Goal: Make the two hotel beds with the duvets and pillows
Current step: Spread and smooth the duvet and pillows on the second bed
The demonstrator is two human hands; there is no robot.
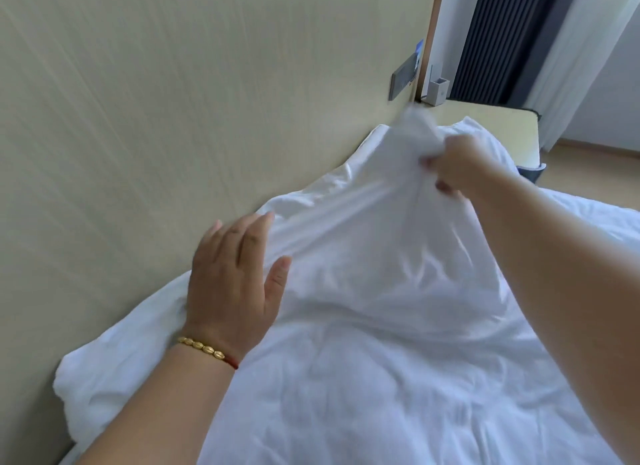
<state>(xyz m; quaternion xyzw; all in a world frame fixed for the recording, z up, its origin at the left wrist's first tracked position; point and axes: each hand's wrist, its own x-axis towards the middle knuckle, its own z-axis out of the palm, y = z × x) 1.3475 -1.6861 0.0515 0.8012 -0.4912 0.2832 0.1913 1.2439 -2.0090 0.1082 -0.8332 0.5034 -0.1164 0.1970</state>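
The right hand (457,166) pinches a bunched corner of the soft, creased white duvet (363,326), lifted against the beige wall panel (138,118). The left hand (232,281) rests flat and relaxed on it.

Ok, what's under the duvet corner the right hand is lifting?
Nothing can be made out there: the right hand grips the white duvet and lifts a bunched corner, but the fabric drapes down and covers what lies beneath. The left hand rests flat on it beside the wall.
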